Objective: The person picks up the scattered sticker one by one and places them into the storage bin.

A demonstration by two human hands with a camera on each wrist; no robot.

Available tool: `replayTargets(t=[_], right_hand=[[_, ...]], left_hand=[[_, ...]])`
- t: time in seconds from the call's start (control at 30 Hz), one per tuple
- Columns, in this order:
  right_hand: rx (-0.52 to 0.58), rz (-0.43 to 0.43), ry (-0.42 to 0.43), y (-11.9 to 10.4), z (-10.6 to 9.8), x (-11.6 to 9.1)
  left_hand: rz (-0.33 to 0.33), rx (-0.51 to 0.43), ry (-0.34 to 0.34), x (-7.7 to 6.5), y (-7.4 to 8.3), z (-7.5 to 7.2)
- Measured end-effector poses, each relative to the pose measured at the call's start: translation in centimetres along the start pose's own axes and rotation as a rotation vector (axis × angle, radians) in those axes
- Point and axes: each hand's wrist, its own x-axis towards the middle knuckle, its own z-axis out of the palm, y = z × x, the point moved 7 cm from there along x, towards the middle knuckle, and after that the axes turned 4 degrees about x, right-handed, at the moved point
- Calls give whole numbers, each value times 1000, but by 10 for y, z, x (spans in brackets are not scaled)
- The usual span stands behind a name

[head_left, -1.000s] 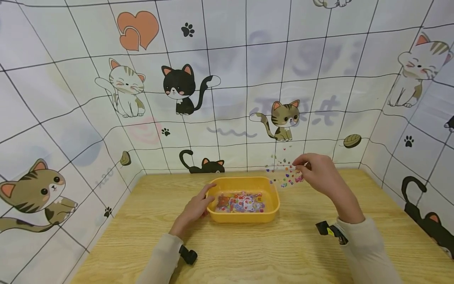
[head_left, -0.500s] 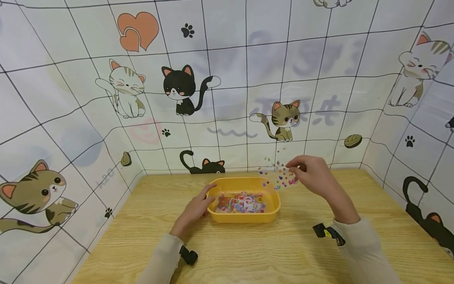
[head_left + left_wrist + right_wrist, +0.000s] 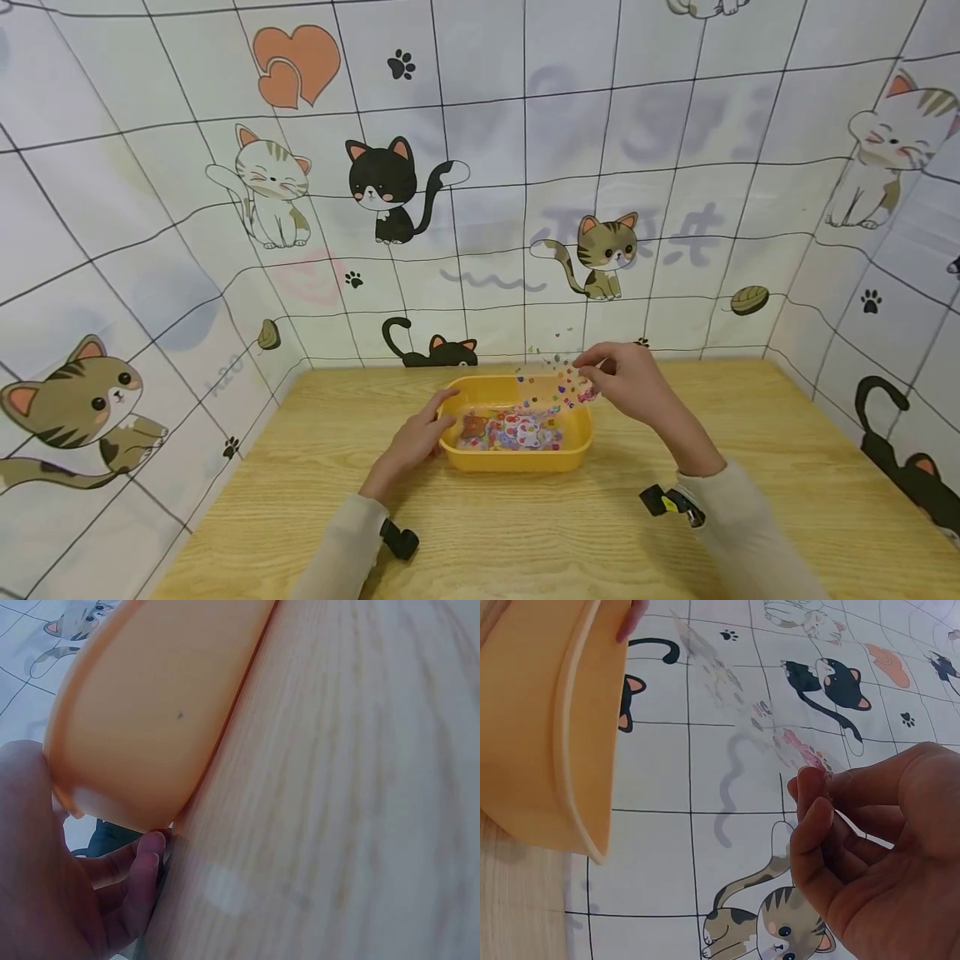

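Observation:
A yellow plastic basin [image 3: 517, 461] stands on the table in the head view, with colourful stickers [image 3: 517, 432] lying in it, among them a brown bear and a white character. My left hand [image 3: 414, 435] holds the basin's left end; in the left wrist view its thumb lies along the rim and the other fingers curl near the bottom edge. Between thumb and fingertips, my right hand [image 3: 628, 383] pinches a clear sticker sheet [image 3: 551, 387] dotted with small coloured shapes. The sheet hangs over the basin's back right part. From the right wrist, the sheet [image 3: 761, 712] appears nearly edge-on.
The wood-grain table [image 3: 517, 533] extends around the basin. A white cloth wall [image 3: 487, 225] with grid lines and cartoon cats rises behind and at both sides. Black wrist cameras [image 3: 399, 540] are strapped over the light sleeves.
My right hand has moved left and slightly down, bringing the clear sticker sheet from beside the basin to above it. The left hand and the basin have stayed in place.

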Motion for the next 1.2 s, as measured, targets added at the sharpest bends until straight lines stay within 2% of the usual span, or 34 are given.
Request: replayTargets(t=[0.43, 0.7, 0.83, 1.1, 1.2], right_hand=[[108, 86, -89, 12, 22, 12], [148, 136, -224, 12, 39, 25], [169, 136, -269, 9, 49, 29], [142, 105, -311, 2, 69, 35], [157, 132, -328, 3, 76, 36]], left_hand=[[-3, -4, 0, 1, -1, 0], [0, 1, 10, 1, -1, 1], [1, 2, 10, 0, -1, 0], [13, 8, 9, 0, 0, 0], [12, 8, 8, 0, 0, 0]])
